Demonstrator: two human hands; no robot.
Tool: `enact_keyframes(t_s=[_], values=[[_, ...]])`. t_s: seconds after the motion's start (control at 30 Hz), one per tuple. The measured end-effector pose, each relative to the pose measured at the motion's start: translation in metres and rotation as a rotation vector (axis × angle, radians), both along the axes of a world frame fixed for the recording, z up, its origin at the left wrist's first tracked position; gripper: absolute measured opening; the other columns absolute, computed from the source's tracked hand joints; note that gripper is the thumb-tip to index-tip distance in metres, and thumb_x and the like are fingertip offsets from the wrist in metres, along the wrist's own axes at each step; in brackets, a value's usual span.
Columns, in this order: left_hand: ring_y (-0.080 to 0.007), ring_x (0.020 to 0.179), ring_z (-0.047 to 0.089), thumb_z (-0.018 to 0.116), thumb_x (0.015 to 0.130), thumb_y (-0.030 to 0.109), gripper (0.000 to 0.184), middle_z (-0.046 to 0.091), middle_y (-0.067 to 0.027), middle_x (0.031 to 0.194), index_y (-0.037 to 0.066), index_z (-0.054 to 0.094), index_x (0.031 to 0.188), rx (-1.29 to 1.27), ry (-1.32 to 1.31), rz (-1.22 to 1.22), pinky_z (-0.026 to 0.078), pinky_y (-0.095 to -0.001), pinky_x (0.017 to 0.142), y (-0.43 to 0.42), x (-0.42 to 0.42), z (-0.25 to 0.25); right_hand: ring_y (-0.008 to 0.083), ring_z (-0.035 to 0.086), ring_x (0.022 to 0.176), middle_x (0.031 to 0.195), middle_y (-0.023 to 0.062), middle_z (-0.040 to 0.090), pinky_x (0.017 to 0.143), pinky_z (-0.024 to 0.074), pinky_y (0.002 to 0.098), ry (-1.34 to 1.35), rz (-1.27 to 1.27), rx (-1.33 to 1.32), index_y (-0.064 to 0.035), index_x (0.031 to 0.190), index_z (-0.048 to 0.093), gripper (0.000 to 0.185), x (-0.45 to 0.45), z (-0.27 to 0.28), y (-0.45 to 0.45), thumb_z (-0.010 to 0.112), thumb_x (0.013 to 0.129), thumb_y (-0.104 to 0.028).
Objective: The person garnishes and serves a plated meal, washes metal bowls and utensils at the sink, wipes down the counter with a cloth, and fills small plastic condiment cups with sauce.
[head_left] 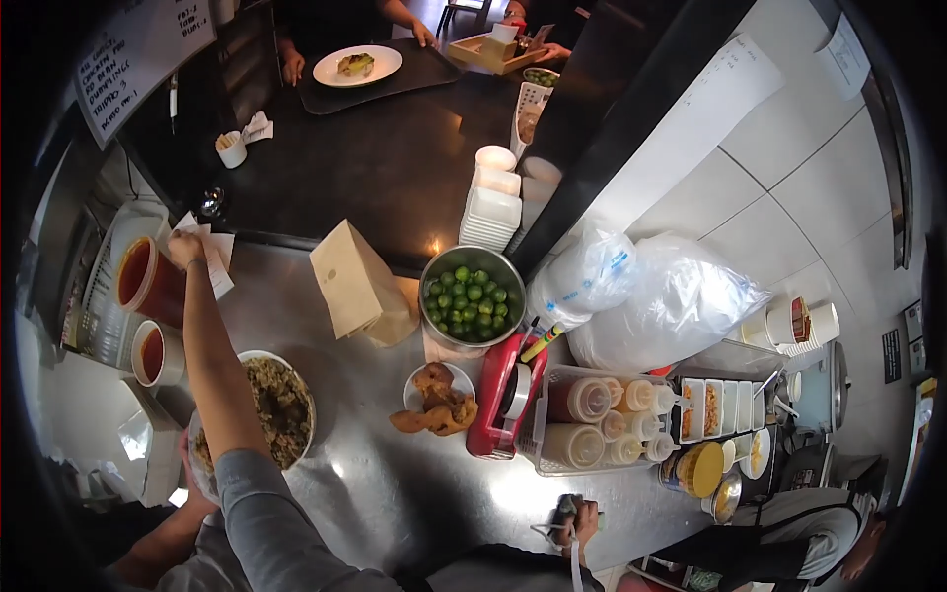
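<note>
Standing at the far left, a tub of red sauce (pixel 135 271) sits behind a smaller cup of red sauce (pixel 156 357). Immediately right of the tub, the left hand (pixel 184 249) is positioned at the left side of the paper slips (pixel 220 257); these project from beneath the hand and past the wrist. Fingers are curled; whether they pinch the paper or only rest on it cannot be told. Below the forearm, and partly covered by it, is a bowl of dark food (pixel 286 409). To the right stands a folded brown paper bag (pixel 353 281), well apart from the hand. Next come a metal bowl of green citrus (pixel 472 303) and a red tape dispenser (pixel 500 405). At the lower edge, the right hand (pixel 588 518) is closed around a dark item (pixel 564 511), located on the hand's left side; its identity is unclear.
</note>
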State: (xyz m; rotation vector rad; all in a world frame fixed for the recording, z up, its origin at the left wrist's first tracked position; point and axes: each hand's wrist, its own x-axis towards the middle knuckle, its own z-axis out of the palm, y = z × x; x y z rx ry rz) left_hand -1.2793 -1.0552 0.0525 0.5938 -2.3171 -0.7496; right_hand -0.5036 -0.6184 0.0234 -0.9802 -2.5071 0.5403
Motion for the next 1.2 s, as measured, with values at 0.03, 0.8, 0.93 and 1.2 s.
enact_keyframes(t_s=[0.03, 0.8, 0.93, 1.2], values=[[-0.0349, 0.093, 0.059, 0.048, 0.079, 0.018, 0.026, 0.062, -0.0171, 0.099, 0.006, 0.065, 0.094, 0.077, 0.072, 0.051, 0.046, -0.0410, 0.084, -0.001, -0.003, -0.002, 0.0317, 0.051, 0.073, 0.080, 0.0147, 0.051, 0.065, 0.0412, 0.0404, 0.023, 0.008, 0.023, -0.0064, 0.091, 0.060, 0.027, 0.001, -0.002, 0.000, 0.049, 0.070, -0.020], [-0.0385, 0.115, 0.039, 0.065, 0.063, 0.046, 0.096, 0.031, -0.0333, 0.124, 0.001, 0.020, 0.134, 0.505, -0.105, 0.495, 0.034, -0.0468, 0.093, 0.078, 0.016, 0.033, 0.0329, 0.049, 0.070, 0.078, 0.0149, 0.049, 0.062, 0.0391, 0.0416, 0.082, 0.028, 0.081, -0.0051, 0.087, 0.058, 0.025, 0.004, -0.001, 0.001, 0.049, 0.066, -0.013], [-0.0335, 0.101, 0.050, 0.055, 0.078, 0.044, 0.050, 0.053, -0.0245, 0.105, -0.002, 0.056, 0.097, 0.569, 0.255, 0.477, 0.041, -0.0434, 0.078, 0.165, 0.108, 0.100, 0.0320, 0.052, 0.074, 0.080, 0.0143, 0.052, 0.065, 0.0414, 0.0395, 0.193, 0.037, -0.040, -0.0042, 0.088, 0.056, 0.025, 0.004, 0.006, 0.000, 0.049, 0.064, -0.006], [-0.0050, 0.052, 0.042, 0.056, 0.085, 0.028, 0.040, 0.044, 0.0040, 0.052, -0.001, 0.049, 0.058, 0.548, 0.385, -0.970, 0.035, -0.0260, 0.047, 0.255, 0.275, 0.124, 0.0328, 0.053, 0.083, 0.091, 0.0146, 0.055, 0.074, 0.0409, 0.0387, 0.311, 0.143, -0.164, -0.0038, 0.097, 0.054, 0.030, 0.020, 0.004, 0.006, 0.051, 0.067, -0.007]])
